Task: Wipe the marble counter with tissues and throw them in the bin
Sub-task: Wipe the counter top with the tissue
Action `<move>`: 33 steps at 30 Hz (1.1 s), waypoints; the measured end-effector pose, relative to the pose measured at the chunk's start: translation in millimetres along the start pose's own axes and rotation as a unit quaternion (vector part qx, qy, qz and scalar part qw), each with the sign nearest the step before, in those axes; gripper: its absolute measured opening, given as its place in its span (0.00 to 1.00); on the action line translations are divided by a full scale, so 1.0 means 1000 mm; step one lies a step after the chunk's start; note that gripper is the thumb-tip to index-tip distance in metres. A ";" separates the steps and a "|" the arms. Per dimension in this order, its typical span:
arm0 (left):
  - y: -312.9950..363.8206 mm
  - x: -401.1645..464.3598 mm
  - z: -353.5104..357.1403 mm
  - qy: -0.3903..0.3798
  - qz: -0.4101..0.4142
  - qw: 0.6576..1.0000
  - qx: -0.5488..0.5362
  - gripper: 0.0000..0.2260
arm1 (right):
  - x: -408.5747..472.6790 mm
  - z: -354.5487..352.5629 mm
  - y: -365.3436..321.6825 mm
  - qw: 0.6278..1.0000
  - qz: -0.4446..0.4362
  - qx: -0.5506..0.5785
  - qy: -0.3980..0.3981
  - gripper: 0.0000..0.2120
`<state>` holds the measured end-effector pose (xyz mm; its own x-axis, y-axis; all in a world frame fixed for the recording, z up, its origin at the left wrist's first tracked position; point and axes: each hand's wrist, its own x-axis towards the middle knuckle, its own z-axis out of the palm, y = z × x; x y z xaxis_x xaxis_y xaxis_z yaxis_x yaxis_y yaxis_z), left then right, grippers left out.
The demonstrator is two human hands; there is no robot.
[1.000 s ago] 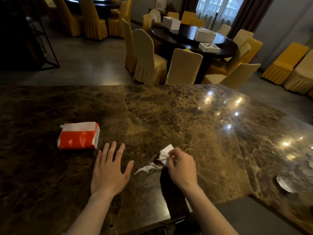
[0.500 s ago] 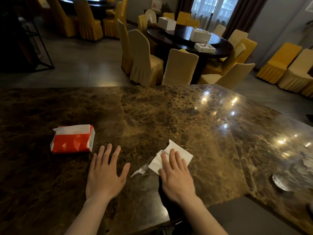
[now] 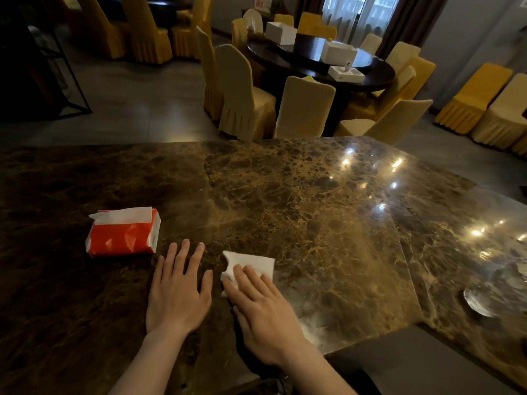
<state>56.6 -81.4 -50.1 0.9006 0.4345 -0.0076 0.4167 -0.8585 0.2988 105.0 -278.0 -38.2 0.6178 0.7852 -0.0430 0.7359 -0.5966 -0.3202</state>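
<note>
On the brown marble counter (image 3: 299, 212), near its front edge: two bare hands, side by side. Right hand (image 3: 263, 315) pressed flat, palm down, on a white tissue (image 3: 252, 263), fingers (image 3: 251, 280) extended and close together across its near half; no pinch, no curl, only downward pressure. Far edge and left corner of the tissue exposed past the fingertips, toward 12 o'clock. Left hand (image 3: 178, 295) released, laid flat on the bare stone just at 9 o'clock of the right hand, fingers spread, holding nothing, thumb nearly touching the tissue's left edge; contact impossible to tell. At 10 o'clock of the left hand, just beyond its fingertips: a red-and-white soft tissue pack (image 3: 124, 232), lying on the counter, a white sheet poking from its top. Pale smeared streaks (image 3: 316, 320) on the stone at 3 o'clock of the right wrist. Further off, at 3 o'clock near the counter's right end, a wet-looking shiny patch (image 3: 479, 300). Beyond the counter, toward 12 to 1 o'clock: a dark round dining table (image 3: 313, 62) ringed with cloth-covered chairs (image 3: 242, 92), white boxes (image 3: 281, 32) on top. No bin visible.
</note>
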 end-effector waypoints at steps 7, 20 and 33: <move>0.003 -0.002 -0.004 -0.005 -0.004 1.000 0.003 0.29 | -0.002 -0.018 0.044 0.988 0.147 -0.009 0.047 0.29; -0.012 -0.008 -0.004 -0.012 0.007 0.999 0.038 0.36 | 0.003 -0.010 -0.002 0.988 0.087 0.084 0.097 0.28; -0.046 -0.022 0.000 0.000 -0.024 0.998 0.058 0.37 | 0.013 0.003 -0.003 0.993 0.076 0.044 0.077 0.24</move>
<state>17.7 -51.1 -63.5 0.8793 0.4760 -0.0184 0.4708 -0.8626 0.1851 109.7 -265.6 -40.6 0.7605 0.6477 0.0455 0.6072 -0.6846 -0.4034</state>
